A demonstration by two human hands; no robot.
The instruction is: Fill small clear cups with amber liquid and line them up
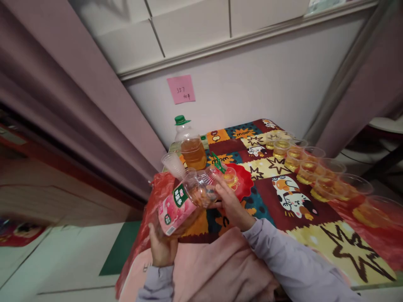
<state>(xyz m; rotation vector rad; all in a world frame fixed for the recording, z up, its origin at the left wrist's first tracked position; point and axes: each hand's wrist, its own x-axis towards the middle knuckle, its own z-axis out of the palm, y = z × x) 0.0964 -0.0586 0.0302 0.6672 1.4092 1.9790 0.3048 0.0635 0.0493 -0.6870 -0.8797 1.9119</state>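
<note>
A clear plastic bottle (pixel 176 209) with a pink and green label lies tilted across both my hands, its neck end pointing up and to the right. My left hand (pixel 163 248) grips it near the base, fingers partly hidden behind it. Around the neck end is my right hand (pixel 232 203). Just past that end, a clear cup with yellowish contents (pixel 232 178) sits on a red scalloped plate (pixel 247 186). A green plastic piece (pixel 218 162) stands up by the plate. Whether the bottle's mouth touches the cup, I cannot tell.
Behind the bottle stand a large jug (pixel 193 153) of amber liquid with a green lid and a leaning stack of clear cups (pixel 174 163). Several cups of yellow liquid (pixel 310 171) line the table's right side. Red plastic film (pixel 141 235) covers the left edge.
</note>
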